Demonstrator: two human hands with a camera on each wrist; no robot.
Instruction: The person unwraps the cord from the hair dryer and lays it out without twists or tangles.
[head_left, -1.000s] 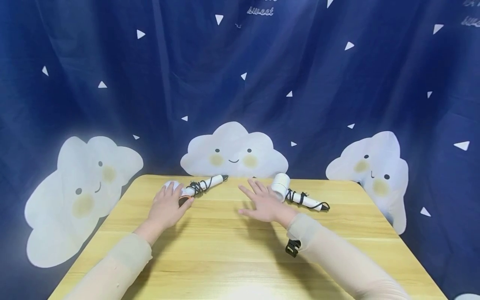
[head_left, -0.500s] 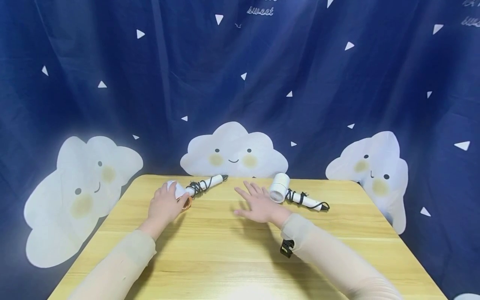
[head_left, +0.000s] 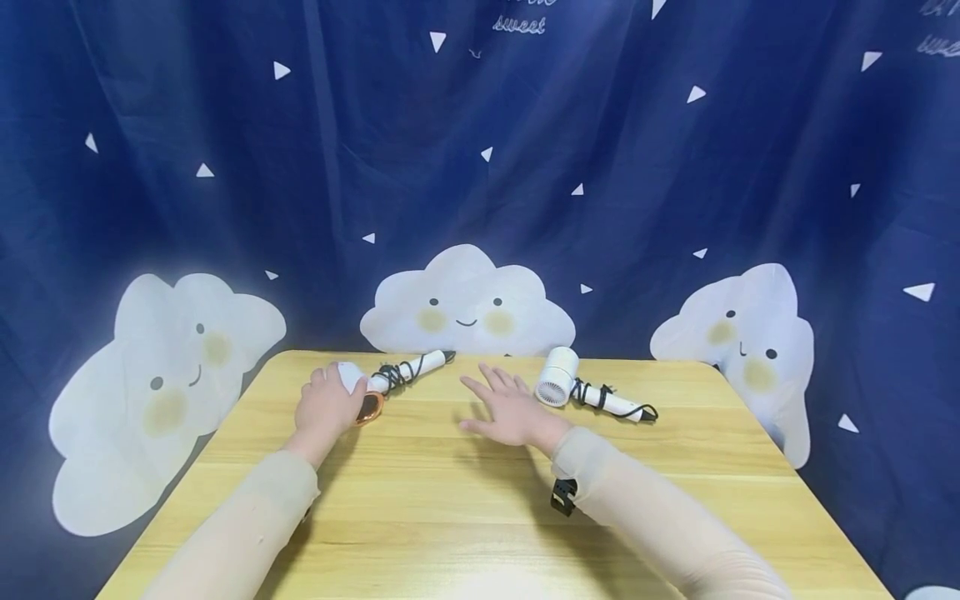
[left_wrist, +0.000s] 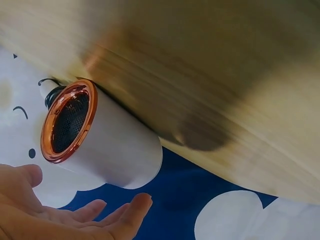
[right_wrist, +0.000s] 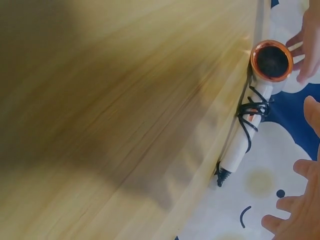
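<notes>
A white hair dryer (head_left: 408,367) with a copper-coloured rim and a black cord wound round its handle lies at the table's far left. My left hand (head_left: 326,408) is over its barrel, partly hiding it in the head view. From the left wrist view, the loosely bent fingers (left_wrist: 127,217) stay apart from the white barrel (left_wrist: 125,140). My right hand (head_left: 510,412) hovers above the table with its fingers spread. To its right lies a second white hair dryer (head_left: 557,379), its vented end towards me and its handle also wrapped in black cord.
The wooden table (head_left: 450,500) has its far edge just behind both hair dryers. A blue curtain (head_left: 480,192) with smiling clouds and small white triangles hangs behind it. A black strap (head_left: 564,497) shows at the right wrist.
My left hand has shifted slightly, uncovering more of the left dryer's copper rim. The right hand has drifted a little left, leaving the right dryer's barrel fully visible. Both dryers stay put.
</notes>
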